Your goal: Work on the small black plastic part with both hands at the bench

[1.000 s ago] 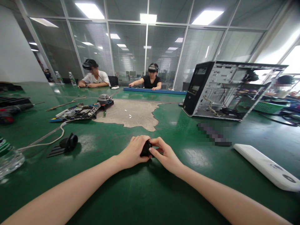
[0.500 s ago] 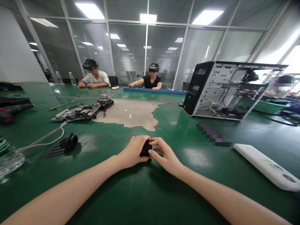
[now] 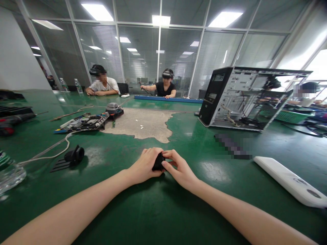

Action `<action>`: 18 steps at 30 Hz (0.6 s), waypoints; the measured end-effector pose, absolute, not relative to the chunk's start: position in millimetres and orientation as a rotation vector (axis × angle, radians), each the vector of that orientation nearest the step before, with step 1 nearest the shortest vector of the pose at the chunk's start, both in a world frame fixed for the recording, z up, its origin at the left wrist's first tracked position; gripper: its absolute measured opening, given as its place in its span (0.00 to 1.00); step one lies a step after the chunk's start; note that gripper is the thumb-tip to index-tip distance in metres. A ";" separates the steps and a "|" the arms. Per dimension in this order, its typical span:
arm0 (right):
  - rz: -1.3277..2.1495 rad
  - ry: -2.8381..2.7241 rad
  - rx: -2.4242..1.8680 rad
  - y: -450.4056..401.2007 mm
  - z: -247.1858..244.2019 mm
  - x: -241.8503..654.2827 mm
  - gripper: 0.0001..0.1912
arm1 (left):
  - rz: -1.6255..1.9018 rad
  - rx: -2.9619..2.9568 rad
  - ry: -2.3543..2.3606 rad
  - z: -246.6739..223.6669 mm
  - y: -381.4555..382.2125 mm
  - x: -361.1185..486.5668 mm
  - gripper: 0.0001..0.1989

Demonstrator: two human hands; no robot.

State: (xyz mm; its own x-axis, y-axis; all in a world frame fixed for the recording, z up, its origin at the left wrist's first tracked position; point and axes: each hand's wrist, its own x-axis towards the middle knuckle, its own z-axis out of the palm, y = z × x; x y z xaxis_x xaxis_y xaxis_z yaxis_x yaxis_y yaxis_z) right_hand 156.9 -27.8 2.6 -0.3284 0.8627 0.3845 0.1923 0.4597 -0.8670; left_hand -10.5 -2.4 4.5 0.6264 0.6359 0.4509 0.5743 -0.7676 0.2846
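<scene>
A small black object [image 3: 158, 162] is between my two hands, low over the green table [image 3: 112, 207]. My left hand [image 3: 146, 165] wraps round its left side, with the thumb below it. From the right, my right hand [image 3: 179, 170] pinches the object's right edge between thumb and fingers. The palms hide part of the object, and I cannot make out what it is. To the left lies a black plastic part [image 3: 74, 154] with prongs and a round end.
A circuit board assembly [image 3: 87, 121] lies behind at left, beside a bare patch [image 3: 145, 124]. An open computer case [image 3: 230, 98] stands at back right, a white oblong device [image 3: 288, 180] at right. A plastic bottle [image 3: 10, 173] is at the left edge. Two people sit across the table.
My hands have hardly moved; the black object has tilted slightly between them. Across the table, the person in black has raised a hand with a thin cord or tool.
</scene>
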 end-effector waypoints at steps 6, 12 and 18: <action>1.035 -1.739 -0.939 -20.7 -2.0 157.1 0.11 | 0.823 2.728 1.024 4.5 -2.2 -9.9 0.26; 1.071 -1.791 -0.951 -24.6 0.5 157.2 0.11 | 0.812 2.731 1.039 3.8 -1.1 -9.9 0.27; 1.087 -1.715 -0.919 -23.6 0.2 156.1 0.08 | 0.828 2.744 1.034 5.1 -3.3 -9.8 0.25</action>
